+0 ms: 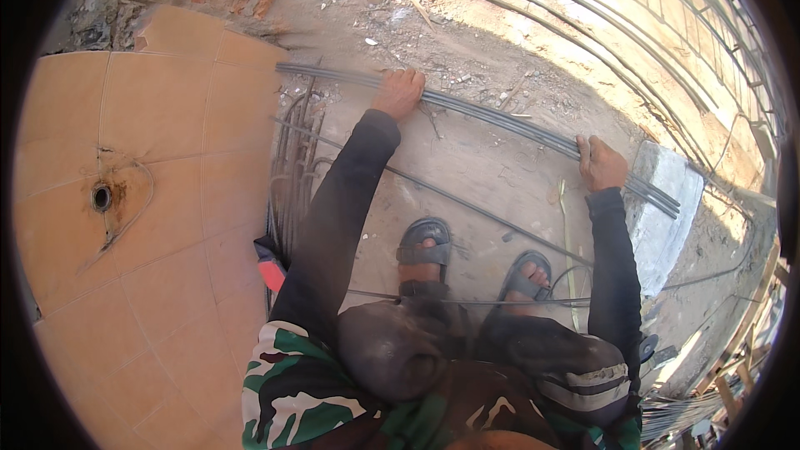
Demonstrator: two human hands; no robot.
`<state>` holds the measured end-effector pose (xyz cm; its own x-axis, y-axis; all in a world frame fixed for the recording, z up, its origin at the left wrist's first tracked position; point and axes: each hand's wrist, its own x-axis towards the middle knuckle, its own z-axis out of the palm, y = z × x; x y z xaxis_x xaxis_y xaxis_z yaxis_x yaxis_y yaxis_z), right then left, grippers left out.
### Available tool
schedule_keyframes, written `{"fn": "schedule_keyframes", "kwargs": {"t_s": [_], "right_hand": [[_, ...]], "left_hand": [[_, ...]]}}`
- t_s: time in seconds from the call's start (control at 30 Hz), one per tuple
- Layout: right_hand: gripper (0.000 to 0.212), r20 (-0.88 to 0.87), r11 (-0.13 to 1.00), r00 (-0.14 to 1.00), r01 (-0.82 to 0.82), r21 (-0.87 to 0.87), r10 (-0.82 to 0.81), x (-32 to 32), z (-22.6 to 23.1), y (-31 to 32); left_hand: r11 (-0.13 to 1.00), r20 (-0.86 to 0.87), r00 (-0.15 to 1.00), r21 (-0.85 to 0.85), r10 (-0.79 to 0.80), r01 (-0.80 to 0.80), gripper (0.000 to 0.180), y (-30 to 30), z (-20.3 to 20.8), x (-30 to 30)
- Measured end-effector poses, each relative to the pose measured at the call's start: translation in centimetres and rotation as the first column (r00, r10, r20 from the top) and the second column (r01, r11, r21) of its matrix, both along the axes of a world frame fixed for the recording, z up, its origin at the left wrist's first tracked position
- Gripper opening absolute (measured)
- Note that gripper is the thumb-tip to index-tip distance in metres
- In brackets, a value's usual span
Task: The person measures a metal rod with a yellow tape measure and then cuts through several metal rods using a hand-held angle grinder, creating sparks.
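Observation:
Both my hands grip a bundle of several grey steel rods point(500, 119) that slants across in front of me, down to the right. My left hand point(400, 92) is closed round it left of the middle, knuckles up. Nearer the right end, my right hand point(602, 164) wraps round the same bundle. The rods' left tips lie by the edge of the orange tiles point(158, 117). Their right tips reach over a pale grey block point(662, 229). A single thin rod point(492, 210) runs slantwise between my arms, closer to my feet.
A stack of rusty bent bars point(293, 158) lies beside the tiled edge. Long rods point(533, 4) curve across the rubble beyond, with a bar cage point(733, 25) at the far right. A hole point(102, 197) pierces the tiles. My sandalled feet point(423, 252) stand on the dirt.

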<state>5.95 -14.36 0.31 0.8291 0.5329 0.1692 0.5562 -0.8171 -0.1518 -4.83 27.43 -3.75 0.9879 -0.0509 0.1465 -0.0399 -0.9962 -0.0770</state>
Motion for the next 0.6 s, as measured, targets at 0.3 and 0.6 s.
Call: {"fn": "schedule_keyframes", "kwargs": {"t_s": [0.3,0.6], "right_hand": [[0.052,-0.011,0.987,0.991,0.135,-0.087,-0.136,-0.3,0.6,0.1],[0.065,-0.062,0.994,0.992,0.107,-0.034,-0.109,1.5,-0.3,-0.6]], "left_hand": [[0.992,-0.081,0.997,-0.127,-0.016,0.006,0.012,1.9,0.0,0.6],[0.999,-0.066,0.997,-0.039,-0.028,0.026,0.009,1.9,-1.0,1.0]]}}
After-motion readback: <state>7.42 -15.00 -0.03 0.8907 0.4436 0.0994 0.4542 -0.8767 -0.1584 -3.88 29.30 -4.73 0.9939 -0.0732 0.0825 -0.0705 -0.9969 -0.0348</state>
